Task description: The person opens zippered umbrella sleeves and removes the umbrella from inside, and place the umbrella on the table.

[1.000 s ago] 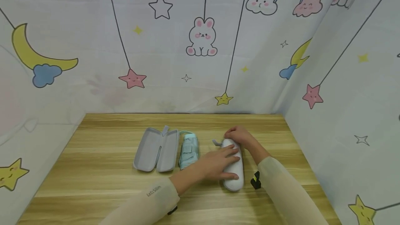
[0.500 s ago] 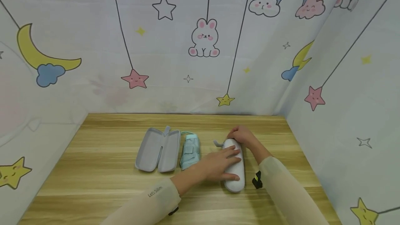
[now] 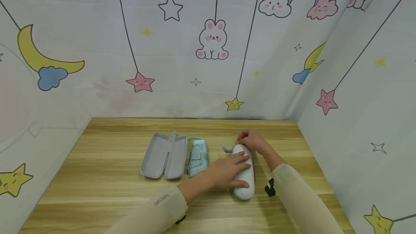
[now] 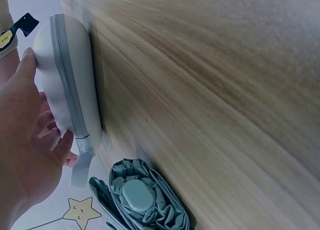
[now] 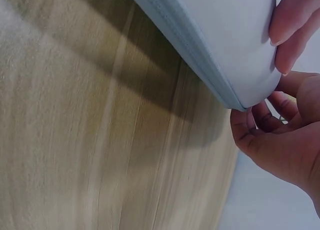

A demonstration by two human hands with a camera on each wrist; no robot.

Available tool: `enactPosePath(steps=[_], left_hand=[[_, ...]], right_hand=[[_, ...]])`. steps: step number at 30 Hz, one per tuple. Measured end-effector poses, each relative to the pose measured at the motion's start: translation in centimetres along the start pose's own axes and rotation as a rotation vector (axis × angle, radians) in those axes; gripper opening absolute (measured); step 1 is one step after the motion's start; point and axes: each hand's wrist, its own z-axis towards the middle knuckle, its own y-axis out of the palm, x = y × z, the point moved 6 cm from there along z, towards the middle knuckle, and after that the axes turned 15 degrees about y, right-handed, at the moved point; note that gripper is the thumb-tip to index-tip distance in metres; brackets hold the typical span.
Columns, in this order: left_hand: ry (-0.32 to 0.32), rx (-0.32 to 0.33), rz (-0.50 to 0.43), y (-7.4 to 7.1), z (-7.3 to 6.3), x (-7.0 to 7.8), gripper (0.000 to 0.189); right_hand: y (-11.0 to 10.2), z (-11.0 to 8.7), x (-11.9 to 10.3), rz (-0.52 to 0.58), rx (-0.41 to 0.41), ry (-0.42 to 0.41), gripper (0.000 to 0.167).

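A light grey-white zippered hard case (image 3: 244, 187), shaped like a glasses case, lies lengthwise on the table. My left hand (image 3: 225, 172) rests across its top with fingers spread and thumb towards the near end. At the far end, my right hand (image 3: 252, 141) has its fingers curled and pinches at the zipper (image 5: 235, 103); the zipper pull itself is mostly hidden by the fingers. A grey strap (image 4: 82, 170) sticks out from the case's left side. Left of my hands lies a folded light-green umbrella (image 3: 197, 158), its rounded end seen in the left wrist view.
An open grey case (image 3: 155, 158) with two shallow halves lies left of the umbrella. The wood-grained table (image 3: 107, 194) meets a patterned cloth wall at the back and another at the right.
My right hand has shifted slightly at the case's far end, its fingers now lifted a little higher. The left hand and the case hold nearly the same position.
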Motion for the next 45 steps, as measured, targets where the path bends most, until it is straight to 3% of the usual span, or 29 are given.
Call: enactPosePath(steps=[9,18,29,45], left_hand=[[0.001,0.004,-0.021,0.0,0.0,-0.1,0.070],[0.010,0.003,0.011,-0.2,0.0,0.1,0.070],[0.006,-0.005,-0.024,-0.1,-0.4,-0.2,0.071],[0.007,0.001,-0.042,0.0,-0.8,-0.5,0.070]], right_hand=[[-0.4,0.4,0.9,0.028,-0.033,-0.034,0.010],[-0.6,0.2,1.2,0.019,0.005,-0.069,0.008],[-1.0,-0.3,2.0,0.007,0.041,-0.075,0.008],[-1.0,-0.6,1.3,-0.171,0.070,-0.221,0.009]])
